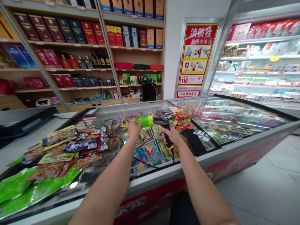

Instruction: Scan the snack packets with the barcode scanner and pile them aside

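Observation:
Over the glass top of a chest freezer (164,171), my left hand (134,128) grips a bright green packet (145,121) by its left end. A pale label patch shows near the packet's right end. My right hand (172,134) is wrapped round the handle of a black barcode scanner (162,121), whose head points left at the packet, close to it. The scanner's cable (146,163) loops down over the glass. Right of my right hand, a black smartphone (195,141) lies on the freezer top. Red snack packets (184,115) lie beyond the scanner.
Brown, dark and green snack packets (58,156) are heaped on the left of the glass. A dark device (25,120) stands at far left. Shelves (93,45) of boxes and bottles line the back. A lit display fridge (260,57) is at right, with tiled floor (269,181) in front.

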The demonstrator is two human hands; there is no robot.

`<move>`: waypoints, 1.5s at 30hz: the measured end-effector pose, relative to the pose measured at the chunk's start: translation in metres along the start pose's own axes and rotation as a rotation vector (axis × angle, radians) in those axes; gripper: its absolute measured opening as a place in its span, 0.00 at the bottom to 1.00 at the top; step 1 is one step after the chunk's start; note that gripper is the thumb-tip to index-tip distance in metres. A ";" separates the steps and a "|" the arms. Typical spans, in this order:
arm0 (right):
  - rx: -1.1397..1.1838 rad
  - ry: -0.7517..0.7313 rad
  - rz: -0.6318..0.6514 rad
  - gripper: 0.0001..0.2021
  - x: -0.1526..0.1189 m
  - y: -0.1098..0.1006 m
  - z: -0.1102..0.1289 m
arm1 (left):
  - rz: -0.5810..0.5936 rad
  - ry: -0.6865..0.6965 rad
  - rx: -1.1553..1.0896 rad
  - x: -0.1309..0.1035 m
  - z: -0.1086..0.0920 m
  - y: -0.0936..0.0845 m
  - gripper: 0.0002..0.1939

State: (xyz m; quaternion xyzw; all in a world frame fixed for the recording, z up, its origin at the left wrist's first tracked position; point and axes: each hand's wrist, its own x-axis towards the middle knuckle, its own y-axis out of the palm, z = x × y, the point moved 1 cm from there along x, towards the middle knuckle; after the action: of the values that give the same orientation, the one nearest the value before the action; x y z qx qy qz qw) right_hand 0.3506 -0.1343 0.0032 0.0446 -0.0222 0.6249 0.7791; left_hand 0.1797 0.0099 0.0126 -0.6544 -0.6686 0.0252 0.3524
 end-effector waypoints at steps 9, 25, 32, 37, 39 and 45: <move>0.014 -0.010 -0.013 0.20 -0.001 0.001 0.000 | 0.029 -0.002 0.058 -0.003 -0.002 0.001 0.11; 0.108 0.066 -0.010 0.21 -0.001 0.006 0.007 | 0.048 -0.109 0.068 -0.013 -0.005 -0.005 0.12; 0.163 0.077 0.159 0.19 0.005 0.035 0.027 | -0.115 -0.173 0.103 -0.013 0.011 -0.070 0.13; 0.180 0.087 0.263 0.20 0.014 0.081 0.025 | -0.289 -0.246 0.262 -0.019 0.052 -0.145 0.10; 0.178 0.092 0.294 0.20 0.021 0.105 0.022 | -0.340 -0.267 0.299 -0.024 0.067 -0.174 0.10; 0.206 0.148 0.438 0.20 0.034 0.188 0.012 | -0.433 -0.379 0.469 -0.032 0.085 -0.234 0.16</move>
State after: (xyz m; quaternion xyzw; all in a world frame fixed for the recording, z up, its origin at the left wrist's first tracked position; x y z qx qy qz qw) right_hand 0.1750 -0.0616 0.0266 0.0723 0.0897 0.7792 0.6161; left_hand -0.0666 -0.0159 0.0506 -0.3828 -0.8210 0.2232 0.3601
